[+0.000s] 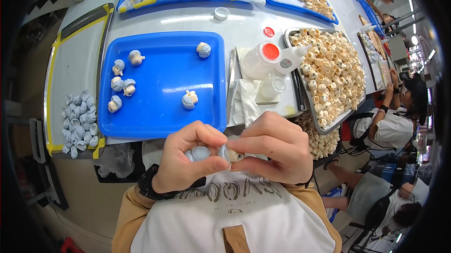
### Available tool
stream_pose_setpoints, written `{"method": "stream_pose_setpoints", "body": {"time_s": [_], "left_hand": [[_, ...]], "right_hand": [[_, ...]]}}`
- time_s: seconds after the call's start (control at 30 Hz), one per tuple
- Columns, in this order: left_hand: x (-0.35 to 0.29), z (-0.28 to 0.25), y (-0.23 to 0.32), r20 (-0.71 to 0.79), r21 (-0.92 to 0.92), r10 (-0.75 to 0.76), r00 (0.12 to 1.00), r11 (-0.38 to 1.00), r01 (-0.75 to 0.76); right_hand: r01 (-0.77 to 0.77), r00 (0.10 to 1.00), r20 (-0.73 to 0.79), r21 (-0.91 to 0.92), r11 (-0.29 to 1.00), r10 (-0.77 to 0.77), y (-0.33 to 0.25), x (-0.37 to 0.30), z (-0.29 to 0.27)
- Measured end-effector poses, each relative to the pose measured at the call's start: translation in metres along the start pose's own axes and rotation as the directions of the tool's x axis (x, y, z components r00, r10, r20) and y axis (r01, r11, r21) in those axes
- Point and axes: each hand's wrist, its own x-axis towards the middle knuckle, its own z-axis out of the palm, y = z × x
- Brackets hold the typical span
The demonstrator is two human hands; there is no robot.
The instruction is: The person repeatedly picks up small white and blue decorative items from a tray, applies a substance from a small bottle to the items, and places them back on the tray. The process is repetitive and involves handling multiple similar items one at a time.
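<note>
Pinching a pale blue cap [201,152] in the left hand [185,161], fingers [206,164] closed narrow around it. Gripping a small cream head [233,155] in the right hand [275,147], fingers curled tight, pressing it against the cap just above the lap. Lying beyond on the bench [188,20]: a blue tray [159,116] carrying capped heads [189,99], a metal tray [324,131] heaping with cream heads, two squeeze bottles [263,58].

Blue tray [159,112], pale-blue caps [79,124], cream pcs [331,72], red-capped bottle [261,59]
</note>
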Motion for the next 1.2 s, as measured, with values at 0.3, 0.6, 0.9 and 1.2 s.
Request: {"method": "stream_pose_setpoints", "body": {"time_s": [0.3,0.6,0.9,1.2], "left_hand": [[0.000,0.003,0.000,-0.037,-0.214,-0.137,0.990,0.969,0.126],[0.001,0.001,0.006,0.090,-0.239,-0.244,0.966,0.936,0.259],[0.001,0.004,0.013,0.108,-0.133,-0.280,0.954,0.947,0.293],[0.000,0.003,0.011,0.159,-0.124,-0.238,0.958,0.958,0.259]], "right_hand": [[0.096,0.970,-0.193,-0.264,0.960,-0.151,0.003,0.006,0.025],[0.099,0.985,-0.087,-0.427,0.899,-0.150,0.002,0.004,0.019],[0.122,0.978,-0.104,-0.419,0.900,-0.181,0.003,0.004,0.016],[0.104,0.985,-0.111,-0.218,0.970,-0.131,0.010,0.003,0.018]]}}
